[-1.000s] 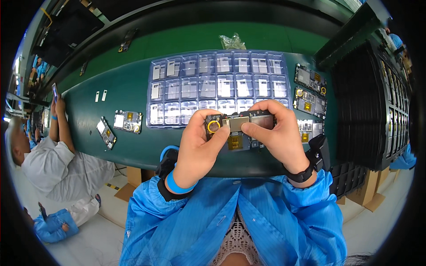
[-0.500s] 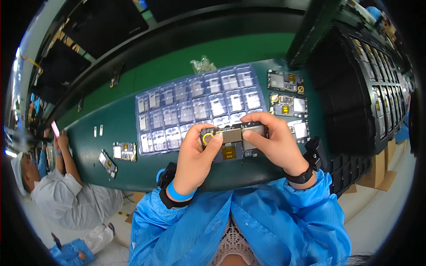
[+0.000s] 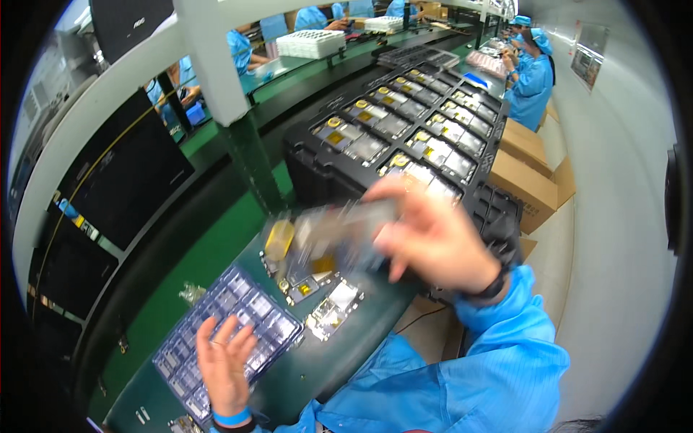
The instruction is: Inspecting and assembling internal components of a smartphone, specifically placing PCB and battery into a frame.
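My right hand (image 3: pixel 442 242), smeared by motion, grips one end of a circuit board (image 3: pixel 325 234) between thumb and fingers. The board, blurred too, has a yellow ring and a gold patch, and hangs over the table in front of the black tray stack (image 3: pixel 317 175). Other circuit boards (image 3: pixel 334 309) lie on the green table (image 3: pixel 375 307) below it. My left hand (image 3: pixel 224 364) is open with fingers spread, holding nothing, above a clear plastic tray (image 3: pixel 263 307) whose pockets hold small silvery parts.
Several boards sit in the pockets of the top black tray. Cardboard boxes (image 3: pixel 523 180) stand on the floor at right. A green post (image 3: pixel 253 169) rises beside the stack. People in blue (image 3: pixel 530 83) work farther along the bench, near a white tray (image 3: pixel 310 45).
My view has swung right towards the black tray stack. My left hand has let go of the circuit board; my right hand has carried it right, towards the stack.
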### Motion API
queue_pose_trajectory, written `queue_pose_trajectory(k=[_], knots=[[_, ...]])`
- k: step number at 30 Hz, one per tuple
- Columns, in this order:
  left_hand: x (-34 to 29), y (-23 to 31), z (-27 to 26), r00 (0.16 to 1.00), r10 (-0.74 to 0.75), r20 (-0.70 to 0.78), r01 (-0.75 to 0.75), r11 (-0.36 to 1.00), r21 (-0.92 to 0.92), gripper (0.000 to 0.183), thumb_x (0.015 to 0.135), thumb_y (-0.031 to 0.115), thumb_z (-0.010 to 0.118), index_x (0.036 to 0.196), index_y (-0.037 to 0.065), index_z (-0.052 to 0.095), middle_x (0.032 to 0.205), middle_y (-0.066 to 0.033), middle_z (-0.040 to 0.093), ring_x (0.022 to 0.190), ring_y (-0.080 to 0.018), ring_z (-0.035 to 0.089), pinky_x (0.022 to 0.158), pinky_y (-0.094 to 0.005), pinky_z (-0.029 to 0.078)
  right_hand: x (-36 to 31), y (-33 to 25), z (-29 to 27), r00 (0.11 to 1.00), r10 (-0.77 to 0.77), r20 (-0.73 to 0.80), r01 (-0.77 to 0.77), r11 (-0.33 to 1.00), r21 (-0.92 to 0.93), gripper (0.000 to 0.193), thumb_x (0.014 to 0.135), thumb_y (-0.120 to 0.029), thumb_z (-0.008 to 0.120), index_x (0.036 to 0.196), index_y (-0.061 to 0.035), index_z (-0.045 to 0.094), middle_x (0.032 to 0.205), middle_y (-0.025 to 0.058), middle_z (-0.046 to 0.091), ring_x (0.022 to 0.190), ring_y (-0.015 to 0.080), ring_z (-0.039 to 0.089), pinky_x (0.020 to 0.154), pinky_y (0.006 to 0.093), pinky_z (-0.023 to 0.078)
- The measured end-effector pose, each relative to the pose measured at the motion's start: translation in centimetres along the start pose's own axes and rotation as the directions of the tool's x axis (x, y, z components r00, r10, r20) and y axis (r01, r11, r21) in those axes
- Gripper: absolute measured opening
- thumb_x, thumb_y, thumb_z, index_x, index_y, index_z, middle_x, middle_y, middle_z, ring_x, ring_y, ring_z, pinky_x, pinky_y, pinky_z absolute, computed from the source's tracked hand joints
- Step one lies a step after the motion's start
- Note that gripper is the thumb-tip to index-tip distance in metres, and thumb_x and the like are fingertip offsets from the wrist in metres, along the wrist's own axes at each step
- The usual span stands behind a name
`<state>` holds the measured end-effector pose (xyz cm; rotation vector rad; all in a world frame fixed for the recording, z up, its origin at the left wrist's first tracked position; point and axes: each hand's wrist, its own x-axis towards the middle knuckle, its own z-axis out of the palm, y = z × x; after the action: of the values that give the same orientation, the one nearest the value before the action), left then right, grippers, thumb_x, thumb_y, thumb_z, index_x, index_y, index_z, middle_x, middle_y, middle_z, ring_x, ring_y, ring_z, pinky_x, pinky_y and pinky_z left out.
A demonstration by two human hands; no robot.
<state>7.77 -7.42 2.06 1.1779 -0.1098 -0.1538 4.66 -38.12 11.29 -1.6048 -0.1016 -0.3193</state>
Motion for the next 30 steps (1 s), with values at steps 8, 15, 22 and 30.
queue_pose_trajectory(k=[8,15,22,30], knots=[[4.8,3.2,-14.3,0.896,0.046,-0.443,-0.018,0.998,0.067,0.042,0.084,0.017,0.056,0.119,0.004,0.038,0.115,-0.0134,0.049,0.096,-0.0230,0.054,0.081,-0.0328,0.046,10.1,-0.7,-27.0,0.533,-0.207,-0.821,0.076,0.977,-0.197,0.048,0.075,0.000,0.056,0.119,-0.0012,0.038,0.096,0.0115,0.051,0.074,0.0176,0.056,0.054,0.0264,0.053],[7.6,2.8,-31.1,0.701,-0.109,-0.705,0.034,0.992,-0.120,0.042,0.084,0.021,0.056,0.117,0.000,0.042,0.113,-0.0147,0.051,0.095,-0.0206,0.056,0.075,-0.0269,0.051,13.9,7.7,-40.3,0.215,-0.114,-0.970,-0.289,0.941,-0.175,0.041,0.077,0.000,0.055,0.117,-0.0021,0.042,0.099,0.0130,0.053,0.063,0.0197,0.059,0.042,0.0263,0.048],[7.7,1.4,-41.0,0.564,-0.069,-0.823,-0.105,0.982,-0.155,0.039,0.084,0.019,0.054,0.116,0.001,0.043,0.116,-0.0159,0.046,0.092,-0.0211,0.057,0.073,-0.0268,0.051,15.1,9.9,-45.9,0.403,0.016,-0.915,-0.778,0.533,-0.333,0.023,0.078,-0.022,0.057,0.088,-0.0017,0.063,0.088,0.0152,0.062,0.070,0.0247,0.060,0.049,0.0346,0.048],[7.9,1.5,-42.8,0.571,-0.054,-0.819,-0.090,0.988,-0.128,0.037,0.083,0.021,0.055,0.114,0.003,0.046,0.109,-0.0127,0.050,0.093,-0.0206,0.056,0.076,-0.0267,0.049,15.2,11.1,-46.2,0.687,-0.166,-0.707,-0.727,-0.158,-0.669,0.032,0.082,-0.029,0.044,0.105,-0.0133,0.061,0.105,0.0152,0.059,0.105,0.0315,0.050,0.088,0.0406,0.038]])
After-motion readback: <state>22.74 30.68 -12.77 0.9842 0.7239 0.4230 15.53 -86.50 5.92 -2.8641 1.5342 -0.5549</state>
